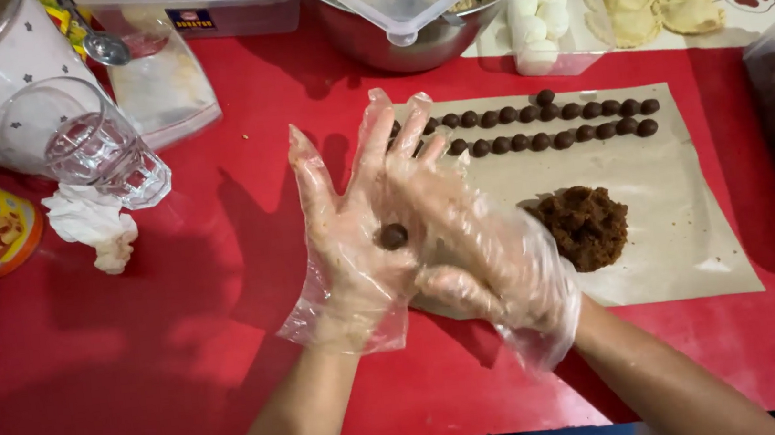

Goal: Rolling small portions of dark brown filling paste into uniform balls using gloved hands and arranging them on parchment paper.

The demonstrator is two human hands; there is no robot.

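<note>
Two gloved hands roll a little brown ball.
The left hand (352, 240) lies flat and spread, the ball (394, 236) on its palm; the right hand (476, 237) presses beside it, fingers out.

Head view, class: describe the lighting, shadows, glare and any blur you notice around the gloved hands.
Head view: even overhead light; the left hand casts a soft shadow on the red table; faint glare on the clear gloves and the drinking glass; the right hand is slightly blurred, while the small brown ball stays fairly sharp.
</note>
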